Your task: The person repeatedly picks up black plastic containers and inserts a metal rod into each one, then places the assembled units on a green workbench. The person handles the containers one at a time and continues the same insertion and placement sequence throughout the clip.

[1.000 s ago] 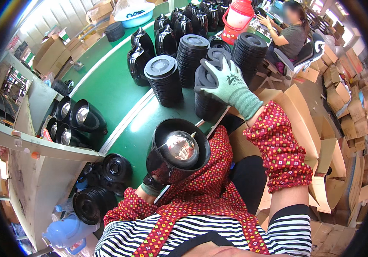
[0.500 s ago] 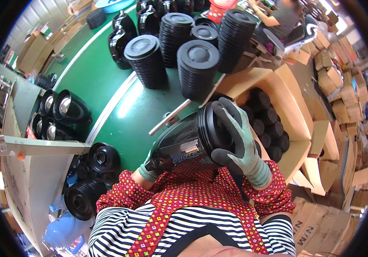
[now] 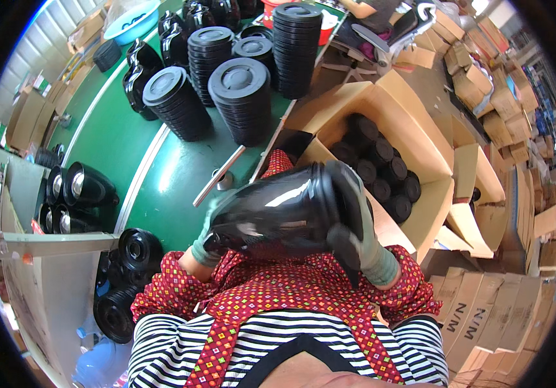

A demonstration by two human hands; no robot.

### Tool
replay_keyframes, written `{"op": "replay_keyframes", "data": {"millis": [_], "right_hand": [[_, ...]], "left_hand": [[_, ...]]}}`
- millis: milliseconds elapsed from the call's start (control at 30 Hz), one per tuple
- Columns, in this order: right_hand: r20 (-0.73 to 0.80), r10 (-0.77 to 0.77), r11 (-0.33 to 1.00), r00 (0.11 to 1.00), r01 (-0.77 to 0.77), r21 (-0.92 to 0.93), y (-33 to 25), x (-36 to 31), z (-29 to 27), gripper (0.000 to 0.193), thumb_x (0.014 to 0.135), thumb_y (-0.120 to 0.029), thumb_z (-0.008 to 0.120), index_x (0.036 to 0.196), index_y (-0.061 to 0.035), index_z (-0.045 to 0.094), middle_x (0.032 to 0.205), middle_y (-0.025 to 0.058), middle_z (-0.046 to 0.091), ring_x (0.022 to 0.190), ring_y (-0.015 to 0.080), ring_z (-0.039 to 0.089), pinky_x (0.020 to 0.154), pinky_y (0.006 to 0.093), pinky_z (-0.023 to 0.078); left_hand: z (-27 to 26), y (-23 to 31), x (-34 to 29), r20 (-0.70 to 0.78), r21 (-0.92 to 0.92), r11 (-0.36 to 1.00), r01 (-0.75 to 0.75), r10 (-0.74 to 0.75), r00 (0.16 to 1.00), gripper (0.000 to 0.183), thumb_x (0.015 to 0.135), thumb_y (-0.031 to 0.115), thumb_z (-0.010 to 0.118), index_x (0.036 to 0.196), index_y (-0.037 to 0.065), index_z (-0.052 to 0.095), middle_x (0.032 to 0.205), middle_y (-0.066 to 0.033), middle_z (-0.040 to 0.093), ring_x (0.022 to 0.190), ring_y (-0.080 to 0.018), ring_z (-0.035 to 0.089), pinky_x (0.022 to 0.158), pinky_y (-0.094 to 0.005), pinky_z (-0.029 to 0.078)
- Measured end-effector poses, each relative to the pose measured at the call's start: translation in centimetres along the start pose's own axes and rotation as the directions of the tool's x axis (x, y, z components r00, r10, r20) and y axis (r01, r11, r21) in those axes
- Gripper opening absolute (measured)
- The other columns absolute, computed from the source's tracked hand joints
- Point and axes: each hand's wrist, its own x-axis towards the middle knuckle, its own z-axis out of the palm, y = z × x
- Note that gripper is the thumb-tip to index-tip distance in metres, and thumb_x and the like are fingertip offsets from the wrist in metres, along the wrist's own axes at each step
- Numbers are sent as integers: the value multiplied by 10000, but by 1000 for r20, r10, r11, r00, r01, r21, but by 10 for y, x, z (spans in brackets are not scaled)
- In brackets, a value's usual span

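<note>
A glossy black tapered container (image 3: 268, 213) lies on its side in front of my body, its wide end to the right. My left hand (image 3: 207, 239), in a green glove, is wrapped around the narrow end; most of its fingers are hidden behind the container. At the wide end my right hand (image 3: 359, 220), gloved in green with dark fingertips, grips a round black lid (image 3: 335, 202) against the rim, thumb below and fingers over the top. That end is smeared by motion, so how the lid sits cannot be made out.
Stacks of black lids (image 3: 239, 97) stand on the green table (image 3: 155, 200), with glossy black containers (image 3: 141, 81) behind. An open carton (image 3: 430, 174) on the right holds several black round pieces (image 3: 381, 155). Black containers (image 3: 87, 187) lie at left. A person's arm (image 3: 360, 8) shows far back.
The view has swung to the right, so table and carton sit further left. The container has tilted nearer to level, and my right hand has turned at its wide end.
</note>
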Motion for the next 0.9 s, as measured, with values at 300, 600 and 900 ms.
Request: {"op": "replay_keyframes", "data": {"millis": [300, 600, 900], "right_hand": [[196, 264, 955, 944, -284, 81, 10, 7, -38, 863, 1054, -628, 470, 1615, 13, 331, 1597, 185, 447, 1487, 279, 414, 1257, 395, 266], [-74, 351, 733, 933, -225, 642, 12, -5, -3, 677, 1044, -335, 609, 1577, 17, 385, 1446, 185, 565, 1304, 297, 564, 1139, 417, 397], [-65, -151, 988, 986, 153, 24, 10, -16, -9, 662, 1079, -239, 554, 1648, -44, 278, 1672, 203, 310, 1502, 294, 408, 1214, 388, 367]], "left_hand": [[21, 99, 22, -113, 625, 760, -178, 315, 942, 609, 699, 148, 924, 1225, -54, 693, 1250, -173, 710, 1107, -244, 703, 993, -371, 566], [40, 120, 19, -6, 790, 581, -196, 327, 945, 566, 742, 149, 904, 1221, -67, 694, 1301, -222, 662, 1113, -334, 708, 1008, -410, 550], [58, 110, 18, -178, 374, 927, -42, 116, 977, 511, 808, 167, 868, 1226, -68, 694, 1230, -160, 718, 1055, -230, 725, 982, -380, 578]]}}
